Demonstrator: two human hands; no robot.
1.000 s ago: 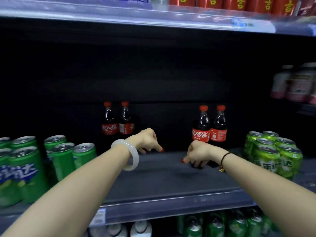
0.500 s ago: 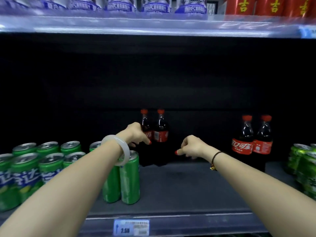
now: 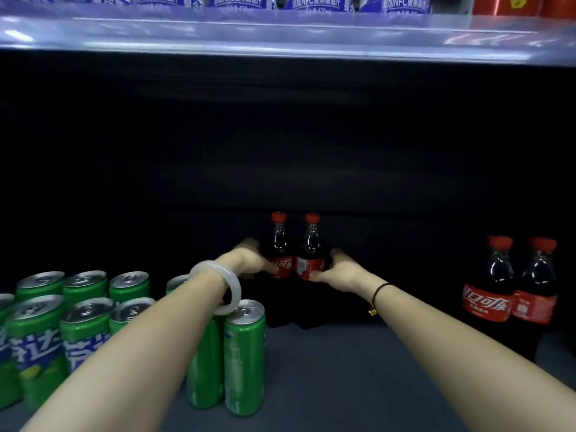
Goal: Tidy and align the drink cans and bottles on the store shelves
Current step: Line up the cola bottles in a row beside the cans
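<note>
Two small cola bottles with red caps stand side by side deep at the back of the dark shelf. My left hand (image 3: 251, 260) grips the left cola bottle (image 3: 280, 241) round its red label. My right hand (image 3: 341, 269) grips the right cola bottle (image 3: 312, 243) the same way from the right. Both bottles are upright and touch each other. Their lower halves are lost in shadow.
Two more cola bottles (image 3: 511, 282) stand at the right. Green soda cans (image 3: 84, 310) crowd the left, with tall slim green cans (image 3: 244, 353) under my left forearm. The grey shelf floor (image 3: 343, 375) lies between. Blue-labelled bottles (image 3: 243, 1) line the upper shelf.
Both hands reached further back and closed on the two rear cola bottles. The view shifted left, so the other bottle pair now sits further right.
</note>
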